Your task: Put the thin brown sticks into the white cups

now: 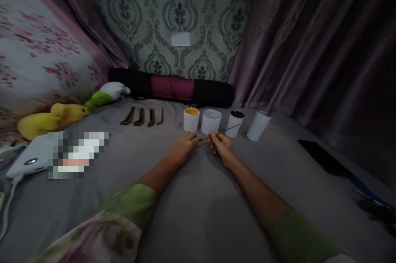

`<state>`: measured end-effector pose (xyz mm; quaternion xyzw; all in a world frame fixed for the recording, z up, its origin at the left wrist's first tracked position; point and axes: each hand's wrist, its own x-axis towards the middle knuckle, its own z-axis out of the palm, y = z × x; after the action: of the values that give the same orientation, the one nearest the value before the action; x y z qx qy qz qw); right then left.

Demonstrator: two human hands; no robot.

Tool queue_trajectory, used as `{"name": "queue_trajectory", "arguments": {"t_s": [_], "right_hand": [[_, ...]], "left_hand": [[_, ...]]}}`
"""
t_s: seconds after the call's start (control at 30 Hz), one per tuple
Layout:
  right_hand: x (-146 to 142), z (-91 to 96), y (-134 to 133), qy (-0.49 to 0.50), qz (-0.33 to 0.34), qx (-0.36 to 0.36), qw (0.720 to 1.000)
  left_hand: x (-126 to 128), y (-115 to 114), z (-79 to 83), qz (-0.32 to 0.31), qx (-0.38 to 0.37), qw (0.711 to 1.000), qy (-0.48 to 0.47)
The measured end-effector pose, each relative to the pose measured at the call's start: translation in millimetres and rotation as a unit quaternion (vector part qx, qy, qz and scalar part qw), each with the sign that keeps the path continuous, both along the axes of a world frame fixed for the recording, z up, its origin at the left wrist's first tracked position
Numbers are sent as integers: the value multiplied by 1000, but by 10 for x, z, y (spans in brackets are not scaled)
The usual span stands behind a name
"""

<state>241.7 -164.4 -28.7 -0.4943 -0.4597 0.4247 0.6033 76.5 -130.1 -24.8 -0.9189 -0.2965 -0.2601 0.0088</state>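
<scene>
A thin stick is gripped by the right hand before the white-sided cans, above the grey sheet; whether anything is held by the left hand, just beside, cannot be told.

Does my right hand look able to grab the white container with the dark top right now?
Likely yes: the right hand is close to the white container, with only the thin stick it holds crossing in front; that might need setting down first.

Arms: extended forward, converging | left hand: back upward | right hand: thumb and fingers pinched
</scene>
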Motion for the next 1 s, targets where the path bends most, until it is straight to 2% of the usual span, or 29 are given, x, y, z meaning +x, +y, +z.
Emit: {"name": "queue_trajectory", "arguments": {"t_s": [0.23,0.43,0.53,0.67,0.87,1.0], "right_hand": [[-1,21,-12,-2,-12,-12,1000],[17,-7,10,-8,-30,-12,999],[30,-29,30,-9,-47,-5,999],[42,-33,35,-13,-68,7,998],[50,-23,22,-17,-80,13,997],[56,-32,25,-31,-86,15,996]], "left_hand": [[21,48,-94,-61,-98,984,-138],[81,91,-142,-18,-231,944,-237],[116,79,-123,0,-324,902,-287],[159,46,-77,9,-447,824,-349],[199,38,-72,-23,-540,737,-407],[213,16,-52,-19,-600,680,-422]]}}
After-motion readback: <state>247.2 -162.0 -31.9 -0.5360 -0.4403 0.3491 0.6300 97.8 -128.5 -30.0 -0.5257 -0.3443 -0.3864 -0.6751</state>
